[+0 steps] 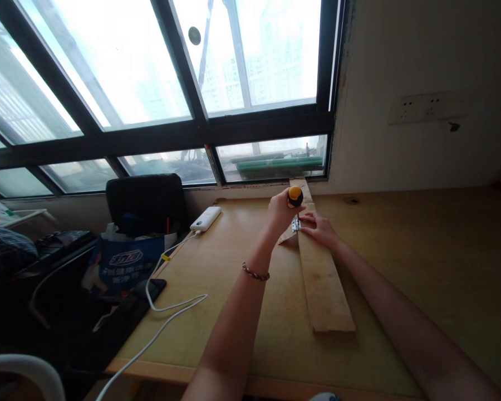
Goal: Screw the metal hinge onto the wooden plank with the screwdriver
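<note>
My left hand [279, 211] is wrapped round the yellow and black handle of a screwdriver [295, 196], held upright. The screwdriver's shaft points down at a silver metal hinge [295, 225] on the left edge of a long wooden board [323, 284]. On the board's right side rests my right hand [322, 230], its thumb and forefinger drawn together at the hinge beside the shaft. Whatever is between those fingertips is too small to make out. A shorter wood piece [288, 238] sticks out to the left under the hinge.
The board lies lengthwise on a wooden table [401, 267], its far end near the window sill. A white power bank [206, 219] with a white cable [179, 305] sits at the table's left edge. Beyond that edge are a black chair [146, 200] and a blue bag [123, 262].
</note>
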Tool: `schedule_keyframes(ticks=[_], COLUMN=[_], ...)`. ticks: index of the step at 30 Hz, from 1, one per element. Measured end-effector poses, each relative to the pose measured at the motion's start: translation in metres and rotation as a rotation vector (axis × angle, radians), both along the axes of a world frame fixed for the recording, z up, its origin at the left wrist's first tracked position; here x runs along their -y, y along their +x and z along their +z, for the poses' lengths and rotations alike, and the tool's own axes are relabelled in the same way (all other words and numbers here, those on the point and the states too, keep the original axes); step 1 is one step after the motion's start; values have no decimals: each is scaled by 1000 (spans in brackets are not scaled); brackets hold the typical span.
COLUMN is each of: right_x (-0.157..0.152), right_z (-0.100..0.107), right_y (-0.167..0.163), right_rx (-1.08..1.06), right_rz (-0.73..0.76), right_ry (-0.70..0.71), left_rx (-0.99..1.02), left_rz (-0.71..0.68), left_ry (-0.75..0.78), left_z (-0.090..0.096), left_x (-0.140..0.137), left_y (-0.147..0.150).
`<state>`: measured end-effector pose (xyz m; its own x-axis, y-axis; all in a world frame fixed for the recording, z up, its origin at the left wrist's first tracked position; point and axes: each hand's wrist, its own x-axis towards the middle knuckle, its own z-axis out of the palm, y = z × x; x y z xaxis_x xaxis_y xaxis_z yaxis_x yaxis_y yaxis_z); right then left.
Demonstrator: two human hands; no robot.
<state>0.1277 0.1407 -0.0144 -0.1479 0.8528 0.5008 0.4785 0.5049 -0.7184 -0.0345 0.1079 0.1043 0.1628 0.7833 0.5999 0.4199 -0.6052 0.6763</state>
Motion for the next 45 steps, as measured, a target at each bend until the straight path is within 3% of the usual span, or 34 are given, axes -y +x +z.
schedule_keyframes(ticks=[8, 45], right_x=[1, -1], right_z=[0, -2], right_y=[1, 2], right_rx=[19, 25], right_rz=[-13, 10], right_ry=[4, 0], left_rx=[74, -23], left_rz=[-21, 35], left_ry=[-69, -6], left_z=[14, 5], left_x=[5, 1], left_y=[-7, -4])
